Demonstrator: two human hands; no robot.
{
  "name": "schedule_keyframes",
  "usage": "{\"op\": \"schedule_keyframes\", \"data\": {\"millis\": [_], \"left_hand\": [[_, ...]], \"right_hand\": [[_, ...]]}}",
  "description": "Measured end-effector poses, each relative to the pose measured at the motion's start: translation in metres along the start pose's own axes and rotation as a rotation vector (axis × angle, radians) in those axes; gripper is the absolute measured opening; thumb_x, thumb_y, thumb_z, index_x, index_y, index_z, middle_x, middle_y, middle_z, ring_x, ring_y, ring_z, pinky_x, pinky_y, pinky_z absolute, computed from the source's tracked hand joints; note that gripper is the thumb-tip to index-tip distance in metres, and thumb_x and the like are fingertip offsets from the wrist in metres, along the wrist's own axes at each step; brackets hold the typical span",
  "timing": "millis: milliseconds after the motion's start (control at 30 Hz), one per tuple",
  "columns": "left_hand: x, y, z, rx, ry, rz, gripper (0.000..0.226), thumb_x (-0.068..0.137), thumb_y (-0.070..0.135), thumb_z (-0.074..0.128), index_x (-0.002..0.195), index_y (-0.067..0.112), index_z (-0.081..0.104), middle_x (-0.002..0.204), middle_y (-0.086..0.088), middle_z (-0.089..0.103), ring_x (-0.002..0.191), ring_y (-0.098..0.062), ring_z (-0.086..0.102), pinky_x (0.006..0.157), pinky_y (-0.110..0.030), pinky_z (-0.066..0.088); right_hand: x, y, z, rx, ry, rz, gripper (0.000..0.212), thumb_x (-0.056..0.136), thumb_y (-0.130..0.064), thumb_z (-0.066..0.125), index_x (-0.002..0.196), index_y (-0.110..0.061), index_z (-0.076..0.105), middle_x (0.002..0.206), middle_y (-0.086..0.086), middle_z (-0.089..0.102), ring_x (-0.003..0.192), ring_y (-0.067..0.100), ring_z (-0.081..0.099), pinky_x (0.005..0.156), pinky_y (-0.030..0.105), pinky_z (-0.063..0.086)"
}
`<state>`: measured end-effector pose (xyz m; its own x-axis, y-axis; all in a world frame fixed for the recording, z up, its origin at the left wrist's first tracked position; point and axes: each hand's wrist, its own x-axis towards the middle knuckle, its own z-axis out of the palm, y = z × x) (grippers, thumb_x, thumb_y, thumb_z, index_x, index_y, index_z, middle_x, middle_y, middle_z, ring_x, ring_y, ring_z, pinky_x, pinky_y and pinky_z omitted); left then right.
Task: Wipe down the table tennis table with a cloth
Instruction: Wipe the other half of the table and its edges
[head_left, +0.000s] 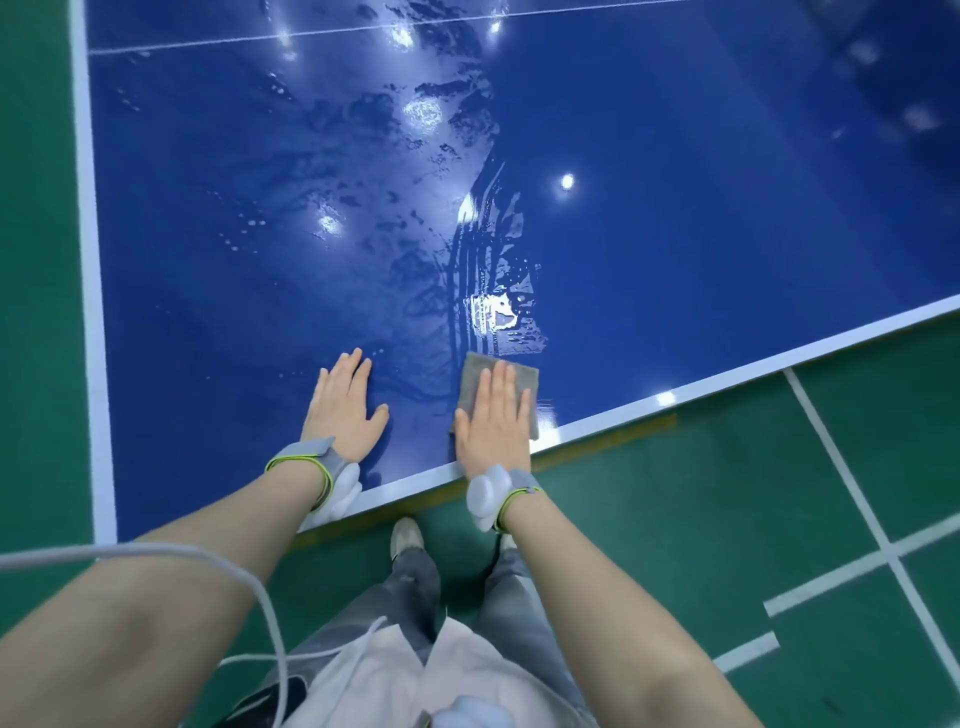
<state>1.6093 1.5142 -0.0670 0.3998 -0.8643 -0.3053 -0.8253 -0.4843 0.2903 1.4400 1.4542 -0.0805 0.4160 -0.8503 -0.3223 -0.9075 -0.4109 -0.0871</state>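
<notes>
I'm mid-wipe near the desk's (675, 208) front edge, toward its left corner. My right hand (493, 421) lies flat on the grey cloth (519, 376), fingers (498, 382) straight and close together, pressing it down rather than gripping it. My left hand (345, 402) rests flat on the bare surface just beside it, fingers spread, holding nothing. A wet streak (483, 270) runs from the cloth out toward the middle, with patchy water (415, 114) beyond. I judge this the near end of a stroke; next I'd shift sideways to the dull stretch on the right and push out again with even pressure.
</notes>
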Motion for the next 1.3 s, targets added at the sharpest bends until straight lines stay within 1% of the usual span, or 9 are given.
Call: {"op": "schedule_keyframes", "data": {"millis": [133,200,300,533,767,867,1000,1167,1300], "left_hand": [[0.001,-0.006,0.0,-0.004,-0.018,0.023,0.064,0.096,0.031,0.041,0.147,0.009,0.012,0.157,-0.004,0.003,0.144,-0.018,-0.002,0.116,-0.031,-0.005],[0.001,-0.009,0.0,-0.002,-0.028,0.04,0.064,0.096,0.031,0.041,0.148,0.009,0.011,0.157,-0.004,0.002,0.144,-0.018,-0.002,0.116,-0.031,-0.005],[0.001,-0.011,-0.002,-0.02,-0.039,0.06,0.063,0.096,0.03,0.042,0.148,0.01,0.012,0.157,-0.003,0.002,0.144,-0.018,-0.001,0.116,-0.031,-0.004],[0.004,-0.016,-0.006,-0.033,-0.037,0.094,0.06,0.096,0.029,0.041,0.147,0.01,0.016,0.156,-0.003,0.008,0.144,-0.018,0.001,0.116,-0.031,-0.004],[0.006,-0.021,-0.007,-0.03,-0.016,0.115,0.058,0.096,0.028,0.041,0.147,0.01,0.018,0.156,-0.003,0.011,0.144,-0.017,0.003,0.115,-0.031,-0.004],[0.006,-0.023,-0.008,-0.03,-0.032,0.127,0.058,0.096,0.028,0.041,0.147,0.011,0.019,0.156,-0.003,0.011,0.144,-0.017,0.003,0.115,-0.031,-0.004],[0.008,-0.028,-0.009,-0.037,-0.033,0.162,0.056,0.096,0.026,0.041,0.146,0.012,0.02,0.156,-0.001,0.012,0.144,-0.016,0.005,0.115,-0.03,-0.004],[0.008,-0.035,-0.005,-0.103,-0.009,0.182,0.055,0.096,0.021,0.043,0.146,0.011,0.022,0.155,0.0,0.013,0.144,-0.015,0.005,0.114,-0.027,-0.006],[0.008,-0.033,-0.003,-0.129,0.009,0.162,0.053,0.095,0.02,0.043,0.144,0.01,0.026,0.154,-0.002,0.018,0.144,-0.016,0.009,0.114,-0.026,-0.006]], "right_hand": [[-0.002,-0.016,0.005,-0.002,-0.08,-0.108,0.059,0.09,-0.037,0.026,0.132,-0.008,0.055,0.137,0.018,0.051,0.128,0.029,0.049,0.105,0.048,0.037],[0.001,-0.002,0.001,-0.033,-0.051,-0.18,0.061,0.091,-0.037,0.021,0.137,-0.01,0.048,0.144,0.017,0.043,0.134,0.03,0.041,0.113,0.045,0.022],[0.009,0.026,-0.005,-0.035,-0.02,-0.16,0.076,0.084,-0.043,-0.011,0.152,-0.016,0.009,0.159,0.011,0.0,0.147,0.027,-0.001,0.115,0.039,-0.011],[0.026,0.019,-0.009,0.008,-0.001,0.19,0.055,0.104,-0.033,0.015,0.151,-0.015,-0.008,0.158,0.012,-0.014,0.145,0.026,-0.016,0.116,0.044,-0.011],[0.018,-0.034,0.0,0.051,-0.019,-0.165,0.077,0.083,-0.047,-0.012,0.151,-0.015,0.003,0.158,0.013,-0.006,0.146,0.028,-0.008,0.114,0.043,-0.013],[0.018,-0.013,-0.004,0.049,-0.014,-0.299,0.075,0.084,-0.046,-0.006,0.151,-0.016,0.014,0.158,0.01,0.003,0.147,0.027,-0.001,0.112,0.038,-0.012],[0.034,0.031,-0.012,-0.006,-0.006,-0.053,0.052,0.103,-0.035,0.015,0.152,-0.023,0.0,0.159,0.003,-0.012,0.146,0.018,-0.014,0.116,0.037,-0.01],[0.057,0.025,-0.025,0.059,-0.047,0.22,0.054,0.104,-0.03,0.02,0.152,-0.02,-0.003,0.158,0.009,-0.014,0.146,0.023,-0.015,0.116,0.043,-0.006],[0.056,-0.013,-0.019,0.059,-0.039,0.124,0.055,0.104,-0.032,0.021,0.152,-0.023,-0.004,0.158,0.01,-0.016,0.145,0.024,-0.017,0.115,0.046,-0.008]]}}
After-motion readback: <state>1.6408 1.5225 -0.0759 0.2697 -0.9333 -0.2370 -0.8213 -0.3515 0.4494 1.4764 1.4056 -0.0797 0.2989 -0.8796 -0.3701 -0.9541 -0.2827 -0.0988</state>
